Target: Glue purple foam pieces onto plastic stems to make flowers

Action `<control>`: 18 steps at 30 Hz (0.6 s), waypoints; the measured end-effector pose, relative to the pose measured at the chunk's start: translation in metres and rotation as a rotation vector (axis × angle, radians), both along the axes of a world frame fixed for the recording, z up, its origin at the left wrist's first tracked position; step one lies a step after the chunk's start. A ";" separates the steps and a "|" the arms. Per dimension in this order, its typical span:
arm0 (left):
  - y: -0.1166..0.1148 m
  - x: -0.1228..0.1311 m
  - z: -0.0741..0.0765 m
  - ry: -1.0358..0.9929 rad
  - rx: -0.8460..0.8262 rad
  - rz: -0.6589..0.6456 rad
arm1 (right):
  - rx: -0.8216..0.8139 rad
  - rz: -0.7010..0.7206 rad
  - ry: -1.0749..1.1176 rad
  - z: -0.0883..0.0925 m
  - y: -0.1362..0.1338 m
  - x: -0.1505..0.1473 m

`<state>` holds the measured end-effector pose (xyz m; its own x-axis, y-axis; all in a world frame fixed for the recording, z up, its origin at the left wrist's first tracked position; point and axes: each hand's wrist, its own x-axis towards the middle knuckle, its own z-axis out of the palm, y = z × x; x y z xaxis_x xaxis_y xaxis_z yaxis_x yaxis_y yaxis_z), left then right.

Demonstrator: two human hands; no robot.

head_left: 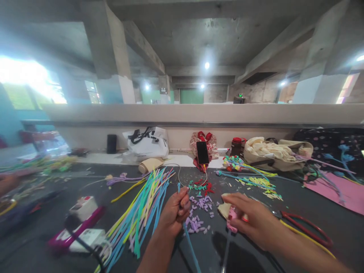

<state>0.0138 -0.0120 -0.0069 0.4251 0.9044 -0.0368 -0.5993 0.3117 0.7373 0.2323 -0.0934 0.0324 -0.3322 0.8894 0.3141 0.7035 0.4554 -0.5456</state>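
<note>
My left hand (176,207) is closed around a blue fuzzy stem (191,244), like a chenille stem; its short tip sticks up above the fingers and its long end hangs toward the front. To the right, my right hand (253,220) has its fingers curled over a small pink glue gun (232,220), with a translucent glue stick (226,252) running out of it toward me. A beige piece (224,208) lies under the gun's front. Between the hands are several short lilac cut pieces (196,223).
Many coloured stems (148,204) lie in a bundle on the left. Red-handled scissors (307,227) rest at right. A phone (203,152) leans on a patterned bag at the back. A power strip (76,229) is front left. A co-worker's hand (7,184) shows at the far left edge.
</note>
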 end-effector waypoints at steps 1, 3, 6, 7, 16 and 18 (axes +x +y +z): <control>0.000 0.000 0.000 -0.011 0.003 -0.004 | -0.039 0.068 -0.029 0.002 0.018 -0.017; 0.000 -0.002 0.001 -0.033 0.008 -0.009 | -0.023 0.126 -0.107 -0.002 0.048 -0.050; -0.001 -0.005 0.002 -0.074 0.008 0.001 | -0.039 0.173 -0.253 -0.018 0.073 -0.082; -0.001 -0.006 0.003 -0.090 0.006 0.009 | -0.056 0.170 -0.280 -0.022 0.076 -0.085; 0.002 -0.010 0.004 -0.195 -0.041 0.100 | -0.174 -0.051 -0.139 0.025 0.012 -0.007; 0.003 -0.009 0.003 -0.200 -0.046 0.115 | -0.192 -0.193 -0.087 0.015 -0.014 0.031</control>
